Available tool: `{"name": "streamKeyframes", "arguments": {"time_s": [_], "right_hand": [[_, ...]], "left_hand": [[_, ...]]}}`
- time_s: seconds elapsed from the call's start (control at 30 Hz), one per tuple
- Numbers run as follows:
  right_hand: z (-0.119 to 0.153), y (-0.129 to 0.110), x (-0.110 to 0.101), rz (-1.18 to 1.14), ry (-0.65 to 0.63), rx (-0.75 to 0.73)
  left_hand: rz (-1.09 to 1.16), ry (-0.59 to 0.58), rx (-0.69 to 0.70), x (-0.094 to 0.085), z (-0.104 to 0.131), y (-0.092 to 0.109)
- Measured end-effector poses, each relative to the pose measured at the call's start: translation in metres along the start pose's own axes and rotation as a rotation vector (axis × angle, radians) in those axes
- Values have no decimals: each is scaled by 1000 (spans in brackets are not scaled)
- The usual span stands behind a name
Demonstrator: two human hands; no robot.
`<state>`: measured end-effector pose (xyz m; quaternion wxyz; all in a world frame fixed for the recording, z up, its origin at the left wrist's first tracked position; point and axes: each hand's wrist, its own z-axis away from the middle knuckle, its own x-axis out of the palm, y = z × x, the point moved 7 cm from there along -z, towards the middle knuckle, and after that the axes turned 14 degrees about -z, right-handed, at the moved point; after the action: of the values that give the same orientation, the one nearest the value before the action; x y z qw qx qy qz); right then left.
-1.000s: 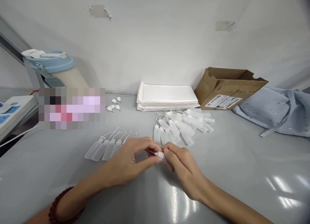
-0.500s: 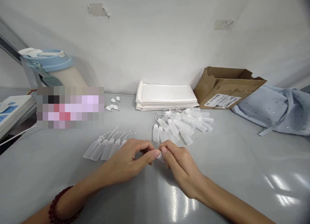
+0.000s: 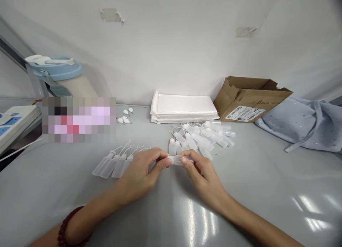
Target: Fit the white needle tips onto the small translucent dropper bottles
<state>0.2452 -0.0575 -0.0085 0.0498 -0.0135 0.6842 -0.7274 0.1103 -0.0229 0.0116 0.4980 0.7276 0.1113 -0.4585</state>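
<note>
A small translucent bottle (image 3: 177, 160) lies sideways between my two hands, above the grey table. My left hand (image 3: 145, 174) pinches its cap end between thumb and fingers. The bottle's body is gripped by my right hand (image 3: 204, 174), thumb in front. To the left, several similar bottles (image 3: 108, 166) with thin bent tubes lie in a row, partly behind my left hand. Beyond my right hand is a loose pile of bottles (image 3: 203, 138) with white caps. Several small white caps (image 3: 125, 119) rest farther back at the left.
A stack of white padded envelopes (image 3: 184, 106) stands by the wall. An open cardboard box (image 3: 251, 101) and a blue-grey cloth (image 3: 307, 124) are at the right. A blue-lidded jug (image 3: 61, 70) and a white power strip (image 3: 17, 120) sit at the left.
Both hands have risen slightly. My right hand's fingers have shifted along the bottle toward its body, and more of the bottle now shows, lying level.
</note>
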Motion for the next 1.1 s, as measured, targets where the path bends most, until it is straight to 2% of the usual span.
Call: {"name": "streamKeyframes", "arguments": {"time_s": [0.1, 0.17, 0.23, 0.3, 0.43, 0.5, 0.6, 0.67, 0.73, 0.8, 0.87, 0.93, 1.03, 1.1], "right_hand": [[-3, 11, 3, -250, -59, 205], [-4, 13, 7, -379, -114, 286], [-4, 11, 9, -408, -145, 316], [-4, 8, 7, -329, -122, 277], [-2, -3, 1, 14, -67, 37], [-1, -12, 2, 206, -71, -182], [8, -29, 6, 452, -46, -570], [13, -33, 8, 496, -38, -683], [11, -32, 6, 422, -35, -608], [7, -25, 3, 296, -28, -426], [3, -18, 0, 180, -22, -243], [0, -12, -2, 86, -25, -120], [-2, -5, -2, -32, -36, -4], [-3, -3, -2, -47, -48, 20]], "left_hand": [[-127, 201, 253, -6, 4, 15], [-177, 265, 360, -8, 7, 21], [-162, 246, 350, -8, 7, 21], [-102, 164, 249, -7, 4, 16], [31, -62, -35, 0, 1, 1], [115, -133, -138, 2, 0, -5], [223, -179, -200, 2, -1, -8], [249, -199, -194, 4, -1, -8], [225, -202, -189, 6, -1, -9], [170, -171, -172, 7, 0, -8], [115, -98, -111, 5, 0, -6], [77, 4, -9, 2, 1, 0], [31, 137, 137, -2, 3, 6], [-6, 181, 199, -4, 4, 9]]}}
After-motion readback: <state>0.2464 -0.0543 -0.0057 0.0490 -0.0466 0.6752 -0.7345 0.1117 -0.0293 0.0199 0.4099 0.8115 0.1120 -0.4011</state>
